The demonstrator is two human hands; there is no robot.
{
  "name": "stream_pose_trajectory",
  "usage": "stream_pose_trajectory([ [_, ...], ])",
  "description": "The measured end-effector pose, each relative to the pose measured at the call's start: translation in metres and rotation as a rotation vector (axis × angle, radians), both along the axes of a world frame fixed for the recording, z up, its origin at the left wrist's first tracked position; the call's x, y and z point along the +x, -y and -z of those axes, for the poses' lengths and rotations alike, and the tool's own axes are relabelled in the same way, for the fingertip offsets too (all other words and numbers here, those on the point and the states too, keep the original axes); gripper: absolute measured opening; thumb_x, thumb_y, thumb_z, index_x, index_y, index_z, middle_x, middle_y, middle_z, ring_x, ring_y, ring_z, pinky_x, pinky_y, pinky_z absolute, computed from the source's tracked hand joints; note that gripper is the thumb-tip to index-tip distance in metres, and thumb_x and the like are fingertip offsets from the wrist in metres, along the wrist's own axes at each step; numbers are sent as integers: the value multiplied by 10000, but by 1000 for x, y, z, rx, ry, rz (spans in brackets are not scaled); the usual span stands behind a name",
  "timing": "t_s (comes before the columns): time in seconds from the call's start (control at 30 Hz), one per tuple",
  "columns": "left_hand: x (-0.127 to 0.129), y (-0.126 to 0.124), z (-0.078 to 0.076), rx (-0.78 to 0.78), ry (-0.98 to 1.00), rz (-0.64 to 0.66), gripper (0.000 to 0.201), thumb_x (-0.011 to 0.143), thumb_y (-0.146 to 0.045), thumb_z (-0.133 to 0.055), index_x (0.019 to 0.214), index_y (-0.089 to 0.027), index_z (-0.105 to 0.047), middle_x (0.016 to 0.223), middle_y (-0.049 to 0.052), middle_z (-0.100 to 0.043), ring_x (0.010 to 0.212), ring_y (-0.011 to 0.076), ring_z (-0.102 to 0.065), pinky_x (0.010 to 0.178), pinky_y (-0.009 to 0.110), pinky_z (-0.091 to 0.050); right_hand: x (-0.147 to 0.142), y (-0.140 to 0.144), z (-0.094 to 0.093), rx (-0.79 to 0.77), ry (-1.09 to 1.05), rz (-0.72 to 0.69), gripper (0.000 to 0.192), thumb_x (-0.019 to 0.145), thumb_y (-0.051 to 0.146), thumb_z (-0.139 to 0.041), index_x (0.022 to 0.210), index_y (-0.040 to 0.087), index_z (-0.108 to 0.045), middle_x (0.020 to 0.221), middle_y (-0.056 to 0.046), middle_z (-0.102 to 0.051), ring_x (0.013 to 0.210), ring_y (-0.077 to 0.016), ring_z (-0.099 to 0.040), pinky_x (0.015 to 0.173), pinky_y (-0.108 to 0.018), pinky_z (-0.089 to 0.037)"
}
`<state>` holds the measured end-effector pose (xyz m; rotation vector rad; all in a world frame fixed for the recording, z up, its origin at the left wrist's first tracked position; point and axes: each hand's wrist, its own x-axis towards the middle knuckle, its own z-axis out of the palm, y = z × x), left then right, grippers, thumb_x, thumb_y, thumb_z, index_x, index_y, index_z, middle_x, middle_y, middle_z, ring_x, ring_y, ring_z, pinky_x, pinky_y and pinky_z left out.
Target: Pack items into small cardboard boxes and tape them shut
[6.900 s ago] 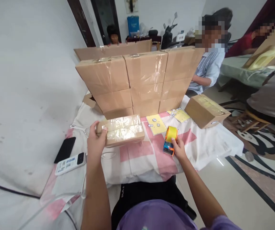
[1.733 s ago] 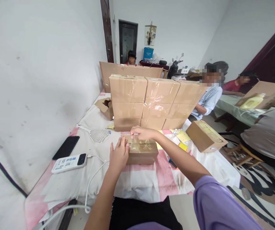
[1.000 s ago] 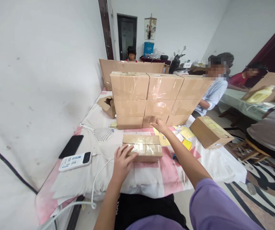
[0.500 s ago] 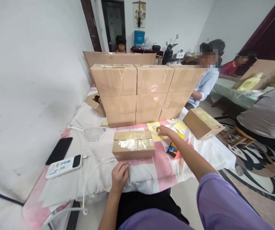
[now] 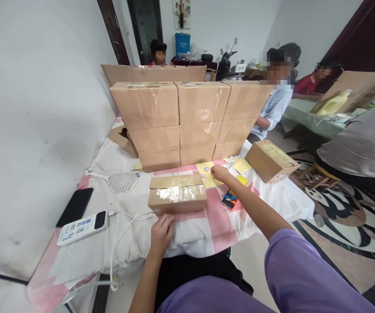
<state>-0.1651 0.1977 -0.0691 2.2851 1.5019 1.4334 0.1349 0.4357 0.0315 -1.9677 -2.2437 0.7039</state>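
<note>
My right hand (image 5: pixel 220 173) is over the right part of a yellow sheet with small printed pictures (image 5: pixel 206 168). Its fingers are curled together, and I cannot make out whether anything is in them. My left hand (image 5: pixel 162 230) rests on the cloth near the table's front edge, just before a taped cardboard box (image 5: pixel 177 205); its fingers lie loosely on the cloth and hold nothing. Beneath my right forearm is a blue, orange and yellow packet (image 5: pixel 229 201). A second yellow sheet (image 5: pixel 241 165) lies farther right.
Stacked cardboard boxes (image 5: pixel 200 104) form a wall across the back. Another box (image 5: pixel 274 161) stands at the right edge. At left lie a white mesh paddle (image 5: pixel 122 182), a black phone (image 5: pixel 75 206), a white device (image 5: pixel 82 228) and its cable (image 5: pixel 122 237). Several people sit beyond.
The view has shifted slightly, so the scene sits a little left and higher. My right hand has moved slightly right over the yellow sheet, its fingers more curled. My left hand stays by the box.
</note>
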Motion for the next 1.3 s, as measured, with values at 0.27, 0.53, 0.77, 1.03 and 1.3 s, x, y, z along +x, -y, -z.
stream_pose_trajectory([
  [0.27, 1, 0, -6, 6, 76, -39, 201, 948, -84, -499, 985, -197, -661, 895, 33, -707, 811, 162, -690, 753, 276, -556, -12, 45, -18, 124, -663, 71, 132, 953, 248, -494, 888, 158, -565, 934, -121, -780, 596, -131, -694, 523, -220, -478],
  [0.53, -1, -1, -12, -24, 114, -77, 199, 927, -85, -504, 950, -193, -670, 867, 29, -704, 804, 157, -688, 750, 274, -572, -22, 124, 8, 401, -1124, 376, 233, 846, 415, -655, 855, 192, -588, 905, -79, -738, 604, -135, -645, 627, -280, -530],
  [0.77, 16, 8, -23, 73, 115, -79, 155, 913, -108, -535, 870, -188, -660, 797, 31, -711, 757, 165, -704, 733, 313, -592, -47, 167, 19, 351, -1376, 518, 242, 825, 421, -691, 797, 200, -597, 725, -7, -650, 555, -118, -553, 540, -252, -463],
  [1.03, 88, 14, -106, 15, -15, 61, 282, 884, -144, -682, 1158, -209, -675, 1023, 86, -719, 913, 199, -693, 784, 332, -581, -56, 229, -4, 131, -1495, 421, 269, 806, 453, -760, 776, 216, -638, 711, 3, -645, 605, -133, -575, 571, -263, -476],
  [1.3, 94, 10, -127, -134, 42, 160, 168, 897, -135, -673, 1038, -206, -733, 922, 40, -732, 815, 158, -663, 694, 273, -513, -54, 253, -16, 84, -1504, 257, 264, 876, 488, -706, 880, 227, -664, 856, -19, -660, 757, -156, -614, 657, -268, -496],
])
